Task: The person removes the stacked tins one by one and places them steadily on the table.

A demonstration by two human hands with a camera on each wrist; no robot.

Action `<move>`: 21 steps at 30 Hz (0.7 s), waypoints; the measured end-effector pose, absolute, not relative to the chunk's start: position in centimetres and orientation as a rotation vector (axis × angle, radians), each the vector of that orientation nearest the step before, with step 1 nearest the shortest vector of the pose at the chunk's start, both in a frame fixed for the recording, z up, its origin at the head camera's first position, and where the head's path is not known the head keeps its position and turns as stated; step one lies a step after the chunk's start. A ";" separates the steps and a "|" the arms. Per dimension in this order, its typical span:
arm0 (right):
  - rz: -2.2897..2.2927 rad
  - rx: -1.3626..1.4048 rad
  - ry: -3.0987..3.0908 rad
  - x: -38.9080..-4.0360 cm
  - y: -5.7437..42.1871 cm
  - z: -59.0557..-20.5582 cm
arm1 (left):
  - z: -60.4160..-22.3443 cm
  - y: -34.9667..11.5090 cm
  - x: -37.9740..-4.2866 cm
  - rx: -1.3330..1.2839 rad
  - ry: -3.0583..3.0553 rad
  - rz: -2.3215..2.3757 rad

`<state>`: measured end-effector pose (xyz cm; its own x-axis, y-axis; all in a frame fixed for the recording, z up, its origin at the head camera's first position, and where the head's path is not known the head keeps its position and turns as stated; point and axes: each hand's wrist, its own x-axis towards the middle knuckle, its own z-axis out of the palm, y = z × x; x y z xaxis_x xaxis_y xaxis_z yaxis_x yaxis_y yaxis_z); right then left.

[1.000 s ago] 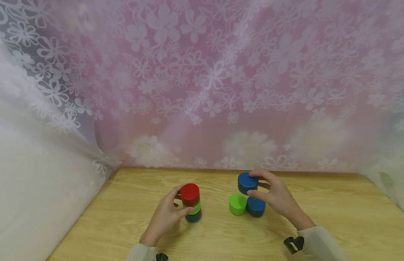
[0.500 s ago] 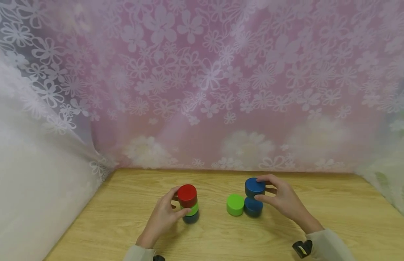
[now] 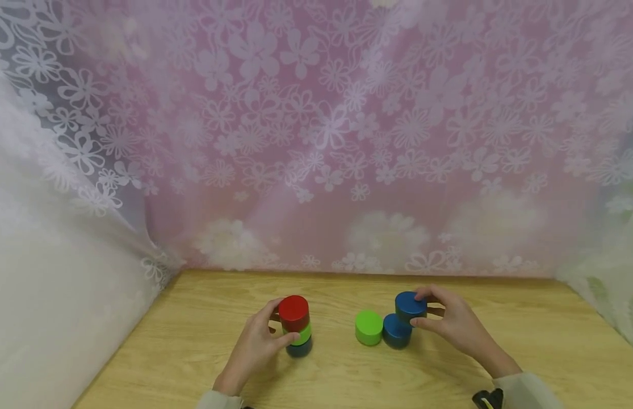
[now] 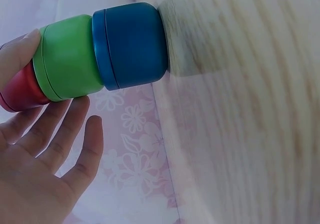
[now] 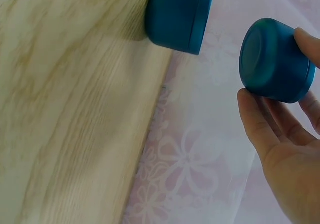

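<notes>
My left hand [image 3: 259, 343] holds a stack of three round lidded tins between thumb and fingers: a red tin [image 3: 294, 312] on top, a green tin [image 4: 70, 58] in the middle and a blue tin [image 4: 132, 46] at the bottom, standing on the table. My right hand [image 3: 456, 326] pinches another blue tin [image 5: 275, 61] by its sides, raised off the table. Below it and slightly left stands a second blue tin [image 3: 396, 332], with a lime green tin [image 3: 369, 328] close beside it on the left.
The light wood-grain table [image 3: 336, 375] carries all the standing tins. A pink flowered curtain [image 3: 321, 142] hangs along its back edge, and a pale cloth [image 3: 55, 272] hangs at the left.
The right hand has carried its blue tin to the right, from above the gap between the green and blue tins to beyond the standing blue one. The left hand keeps its grip on the stack.
</notes>
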<state>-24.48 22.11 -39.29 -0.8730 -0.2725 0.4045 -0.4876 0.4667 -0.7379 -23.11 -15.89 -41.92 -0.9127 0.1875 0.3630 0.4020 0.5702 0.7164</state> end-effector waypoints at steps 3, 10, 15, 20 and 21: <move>1.366 0.625 -2.504 -24.3 22.4 -39.5 | -41.9 -15.9 -23.1 -0.484 -2.564 -1.267; 1.370 0.595 -2.538 -24.2 23.0 -39.8 | -42.0 -15.9 -23.0 -0.472 -2.564 -1.285; 1.327 0.567 -2.577 -24.1 23.5 -40.0 | -41.9 -15.9 -23.0 -0.480 -2.559 -1.269; 1.290 0.562 -2.612 -24.3 24.2 -40.1 | -41.9 -15.9 -22.9 -0.478 -2.555 -1.259; 1.289 0.559 -2.617 -24.4 24.3 -40.2 | -41.9 -15.9 -22.9 -0.474 -2.557 -1.261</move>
